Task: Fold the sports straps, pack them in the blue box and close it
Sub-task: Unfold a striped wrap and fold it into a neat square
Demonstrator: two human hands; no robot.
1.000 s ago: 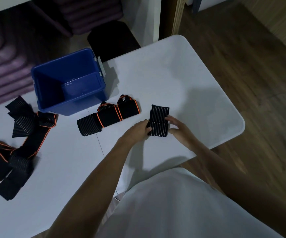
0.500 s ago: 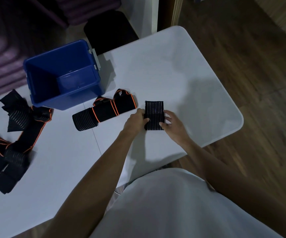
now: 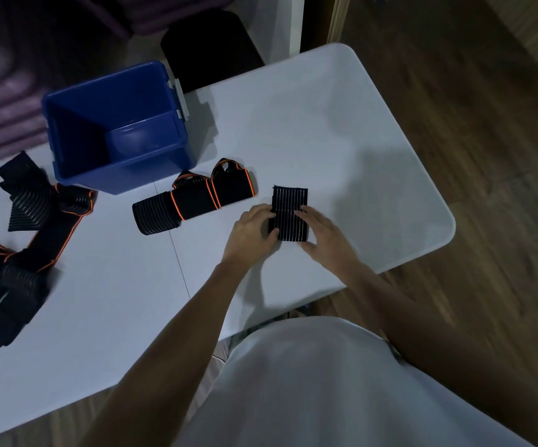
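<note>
On the white table [image 3: 341, 130], near its right end, a folded strap [image 3: 290, 211] lies flat between both hands. The left hand [image 3: 251, 232] pinches its left edge with curled fingers; the right hand [image 3: 324, 235] presses on top with fingers almost straight and slightly spread. The blue box [image 3: 116, 175] stands open and apart, to the left. Elastic fabric may spring open if the pressure goes away too early, so the fold could be lost before packing. More straps [image 3: 25, 233] wait unfolded.

Dim, bluish light; the white table [image 3: 325, 124] glows softly, the blue box [image 3: 116, 130] casts a shadow rightward, edges bend and blur.
</note>
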